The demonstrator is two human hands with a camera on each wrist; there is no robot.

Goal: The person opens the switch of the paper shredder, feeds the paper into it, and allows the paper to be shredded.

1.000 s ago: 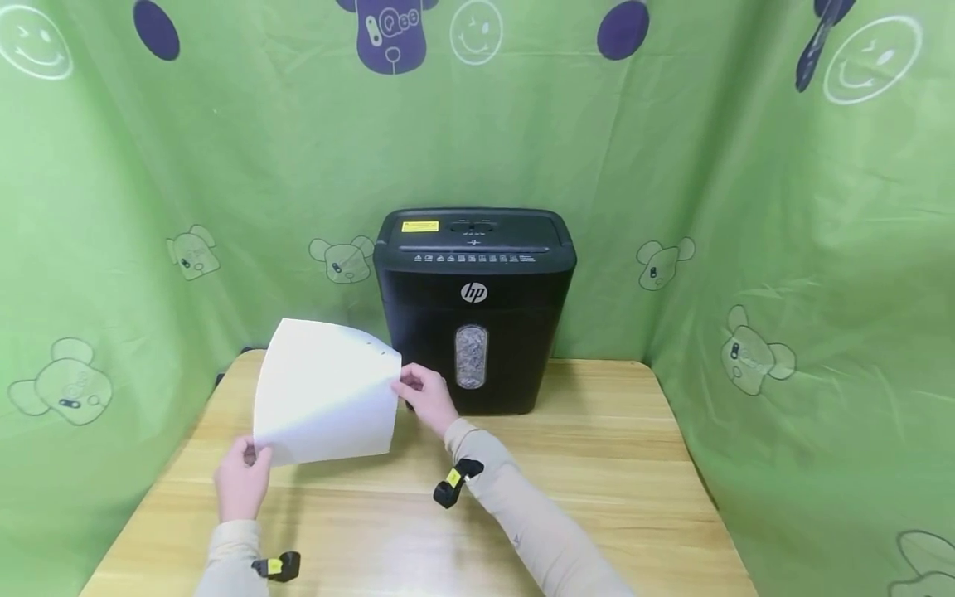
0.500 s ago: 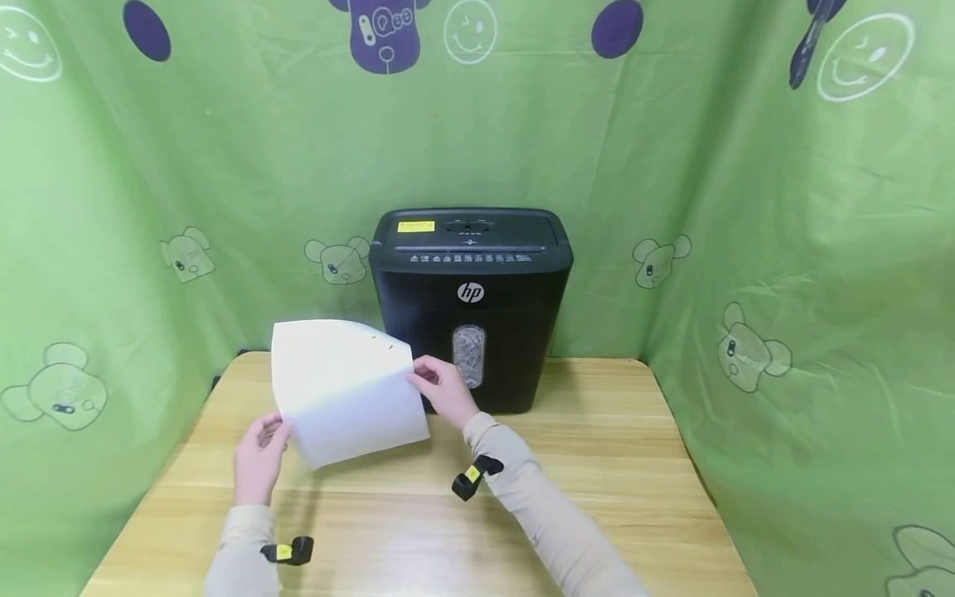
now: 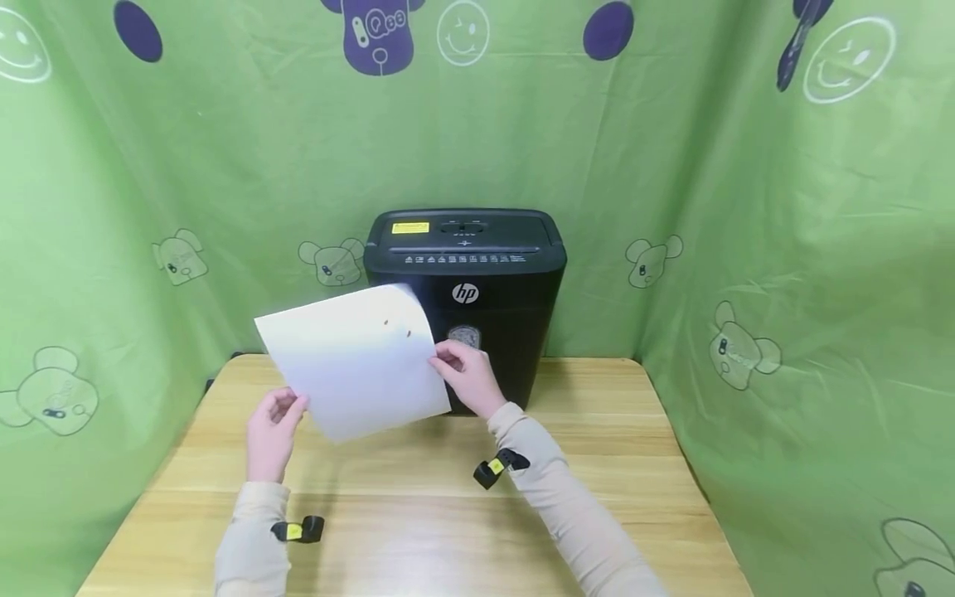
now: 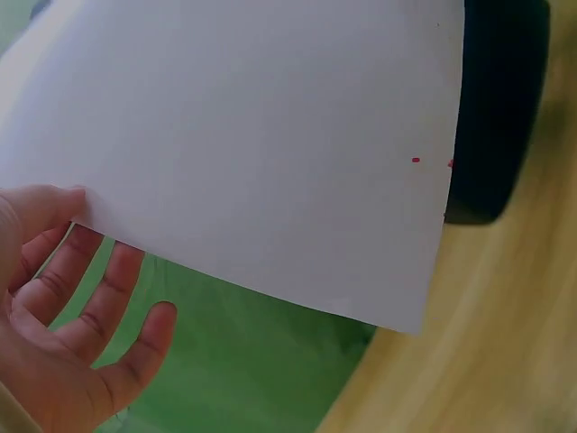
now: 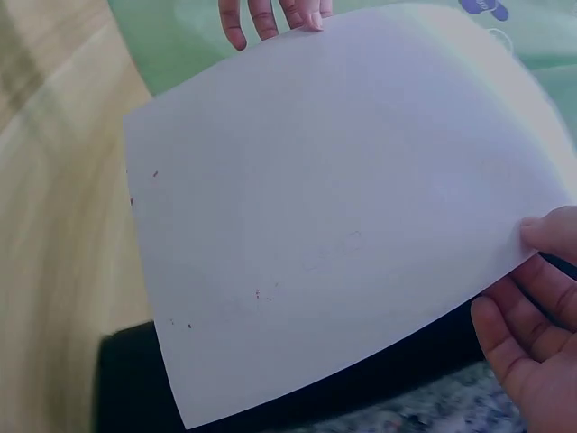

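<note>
A white sheet of paper (image 3: 358, 365) is held up in the air, bowed, with two small dark marks near its upper right. At its left edge the left hand (image 3: 272, 431) pinches it between thumb and fingers. The right hand (image 3: 472, 377) pinches the opposite edge, in front of a black HP paper shredder (image 3: 515, 307). In the left wrist view the thumb lies on top of the paper (image 4: 252, 153) and the fingers lie under it. Small reddish specks dot the paper (image 5: 297, 198) in the right wrist view. The sheet and right hand hide part of the shredder's front.
The shredder's feed slot (image 3: 462, 249) runs along its top, near a yellow label (image 3: 410, 228). Its window is partly covered by the right hand. A wooden table (image 3: 597, 464) bears the shredder. Green printed curtain (image 3: 522, 133) encloses the back and both sides.
Both hands have raised the paper and carried it right, closer to the shredder. Its far edge has risen and now overlaps the shredder's front.
</note>
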